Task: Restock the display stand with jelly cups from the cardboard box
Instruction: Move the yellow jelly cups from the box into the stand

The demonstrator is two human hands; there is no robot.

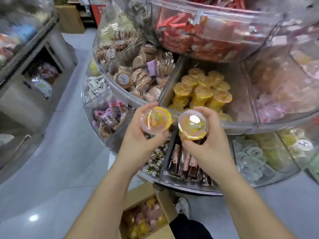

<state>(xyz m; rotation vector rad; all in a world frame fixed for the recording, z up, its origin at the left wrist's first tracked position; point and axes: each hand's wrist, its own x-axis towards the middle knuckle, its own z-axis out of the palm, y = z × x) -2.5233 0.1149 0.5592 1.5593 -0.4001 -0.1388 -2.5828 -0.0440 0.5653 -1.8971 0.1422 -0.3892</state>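
Each hand, left (pixel 138 135) and right (pixel 205 140), holds one cup (pixel 156 120) in curled fingers (pixel 148 106), just short of the yellow bin (pixel 165 87). The stacked cups beyond the fingertips could topple if nudged. The box (pixel 165 206) sits below.

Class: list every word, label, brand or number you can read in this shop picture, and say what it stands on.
None can be read.
Round label on a biscuit pack: characters blurred.
Red sign at the back: letters blurred.
Red wrappers: blurred.
Jelly cup lids: glare, no legible print.
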